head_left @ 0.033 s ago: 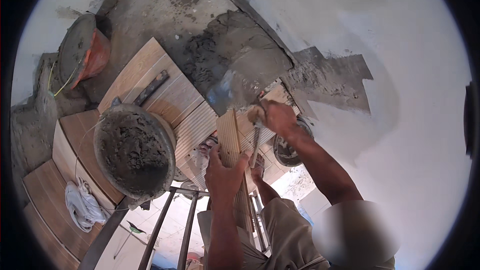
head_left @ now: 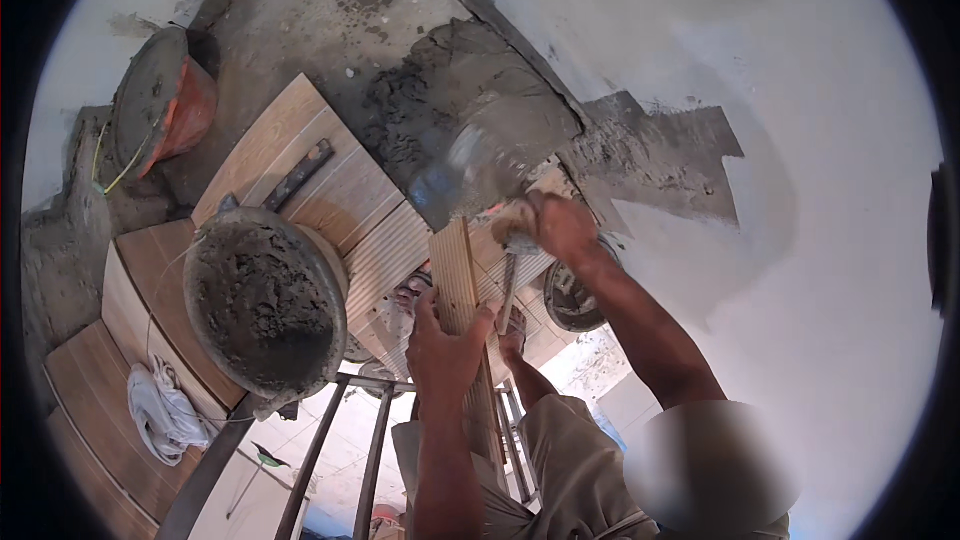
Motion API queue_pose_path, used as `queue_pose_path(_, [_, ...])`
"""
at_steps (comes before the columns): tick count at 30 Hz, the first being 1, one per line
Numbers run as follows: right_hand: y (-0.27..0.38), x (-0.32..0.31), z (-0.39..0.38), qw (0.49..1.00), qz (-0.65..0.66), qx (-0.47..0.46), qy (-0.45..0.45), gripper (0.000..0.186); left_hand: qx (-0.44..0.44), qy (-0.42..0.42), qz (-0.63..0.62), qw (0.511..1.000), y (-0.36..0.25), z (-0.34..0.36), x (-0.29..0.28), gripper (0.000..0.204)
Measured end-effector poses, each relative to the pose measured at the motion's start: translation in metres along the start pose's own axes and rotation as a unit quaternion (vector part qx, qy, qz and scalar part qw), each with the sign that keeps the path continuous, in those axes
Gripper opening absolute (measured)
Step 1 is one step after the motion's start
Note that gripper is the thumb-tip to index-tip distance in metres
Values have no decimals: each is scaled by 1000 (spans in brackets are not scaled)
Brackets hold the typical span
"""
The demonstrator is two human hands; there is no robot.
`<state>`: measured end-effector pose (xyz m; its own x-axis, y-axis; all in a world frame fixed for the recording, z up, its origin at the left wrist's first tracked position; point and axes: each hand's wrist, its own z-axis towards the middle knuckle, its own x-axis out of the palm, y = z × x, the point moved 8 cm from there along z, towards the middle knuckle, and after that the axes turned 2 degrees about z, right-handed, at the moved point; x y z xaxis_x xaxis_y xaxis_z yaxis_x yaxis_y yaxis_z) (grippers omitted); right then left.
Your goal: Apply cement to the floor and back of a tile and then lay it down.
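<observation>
My left hand (head_left: 443, 350) is closed around a long strip (head_left: 457, 270) with grooves and a wood look, which stands on end in front of my legs. My right hand (head_left: 568, 230) is closed on a trowel (head_left: 490, 145); motion blurs its blade, which is over wet grey mortar (head_left: 450, 90) on the landing. Just below the right hand, a pale stick (head_left: 509, 290) points downward, and I cannot tell what it belongs to. Wood-look tiles (head_left: 345, 195) with a grooved edge lie left of the mortar.
A large bucket of mortar (head_left: 265, 300) stands on the steps at left. Behind it an orange-sided bucket (head_left: 185, 110) leans by the wall. A dark bar (head_left: 298, 175) lies on the tiles. Another bucket (head_left: 575, 300) sits below my right forearm. Metal railing (head_left: 375, 460) and a white bag (head_left: 165, 415) are nearer.
My right hand has shifted slightly to the right, and the trowel blade is smeared in a slightly different place. My left hand keeps its hold on the strip.
</observation>
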<state>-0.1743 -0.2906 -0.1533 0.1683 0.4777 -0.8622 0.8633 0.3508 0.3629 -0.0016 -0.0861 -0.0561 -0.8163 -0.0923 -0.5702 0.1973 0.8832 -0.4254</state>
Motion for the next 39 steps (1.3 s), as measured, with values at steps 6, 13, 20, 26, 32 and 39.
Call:
queue_pose_path(6, [-118,-15,-3,986,52,86,-134,35,2,25,3,1000,-15,-7,1,88])
queue_pose_path(13, [-42,12,-70,991,120,36,52,35,0,7,-18,1000,2,-3,-4,92])
queue_pose_path(20, [-42,-43,-8,989,112,63,-67,34,5,5,2,1000,-7,-9,-1,86])
queue_pose_path(26, [57,-81,65,993,-67,-63,72,27,-9,25,17,1000,-9,-9,8,90])
queue_pose_path(32, [59,-90,110,974,-165,-31,150,24,21,12,7,1000,-13,-4,14,89])
queue_pose_path(39, [19,-119,108,969,-203,52,127,28,86,-64,20,994,-6,1,10,81])
